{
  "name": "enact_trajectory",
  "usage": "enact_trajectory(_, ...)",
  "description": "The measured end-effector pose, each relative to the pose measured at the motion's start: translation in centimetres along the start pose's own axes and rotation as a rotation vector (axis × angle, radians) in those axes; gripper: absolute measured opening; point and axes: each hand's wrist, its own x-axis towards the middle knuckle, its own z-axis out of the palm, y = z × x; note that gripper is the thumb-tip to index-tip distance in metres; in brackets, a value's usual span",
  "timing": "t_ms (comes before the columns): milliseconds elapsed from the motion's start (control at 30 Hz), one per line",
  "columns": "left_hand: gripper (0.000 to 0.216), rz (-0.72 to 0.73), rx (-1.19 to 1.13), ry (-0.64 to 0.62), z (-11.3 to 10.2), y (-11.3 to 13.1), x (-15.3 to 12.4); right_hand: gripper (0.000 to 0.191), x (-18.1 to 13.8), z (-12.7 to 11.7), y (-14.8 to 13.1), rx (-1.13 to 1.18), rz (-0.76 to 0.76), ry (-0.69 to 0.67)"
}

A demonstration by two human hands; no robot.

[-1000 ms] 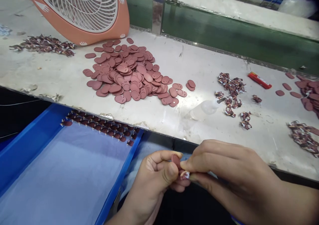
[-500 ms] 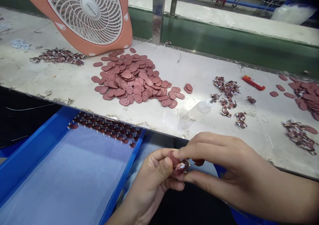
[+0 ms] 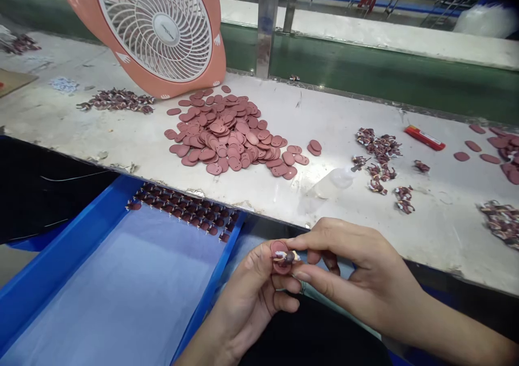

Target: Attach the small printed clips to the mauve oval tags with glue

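Observation:
Below the table's front edge, my left hand [image 3: 251, 293] pinches a reddish-brown oval base [image 3: 279, 248] with a tiny painted figure [image 3: 285, 257] lying across it. My right hand [image 3: 348, 263] comes in from the right, thumb and forefinger closed on the same figure. A big heap of loose oval bases [image 3: 231, 133] lies on the white table [image 3: 121, 133] ahead. Small figures [image 3: 379, 158] are scattered to the right of it.
A blue tray [image 3: 60, 247] at lower left holds rows of finished pieces [image 3: 184, 210] along its far edge. An orange fan [image 3: 158, 28], a clear squeeze bottle [image 3: 334, 182], a red lighter [image 3: 424, 137], more figures [image 3: 115, 100] and more bases [image 3: 503, 150] sit on the table.
The figure, first held beside the base, now lies flat across it. Both hands rose slightly, and the view shifted left and up.

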Motion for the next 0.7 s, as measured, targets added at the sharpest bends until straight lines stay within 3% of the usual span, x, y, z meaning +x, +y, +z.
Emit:
enact_trajectory(167, 0.028, 0.011, 0.036, -0.017, -0.3, 0.3, 0.3, 0.028, 0.4, 0.4, 0.1, 0.026, -0.009, 0.017)
enact_trajectory(300, 0.049, 0.026, 0.106, 0.074, -0.5, 0.7, 0.4, 0.017, 0.8, 1.3, 0.4, -0.093, -0.119, 0.166)
enact_trajectory(433, 0.038, 0.336, 0.225, 0.350, -0.6, 0.8, 0.2, 0.022, 0.8, 3.2, 1.5, -0.384, -0.298, 0.369)
enact_trajectory(500, 0.032, 0.475, 0.296, 0.413, -0.5, 0.8, 0.0, 0.030, 0.9, 4.2, 2.2, -0.441, -0.375, 0.402)
enact_trajectory(700, 0.026, 0.548, 0.347, 0.527, -0.8, 1.1, -0.1, 0.027, 2.7, 6.4, 2.5, -0.485, -0.468, 0.362)
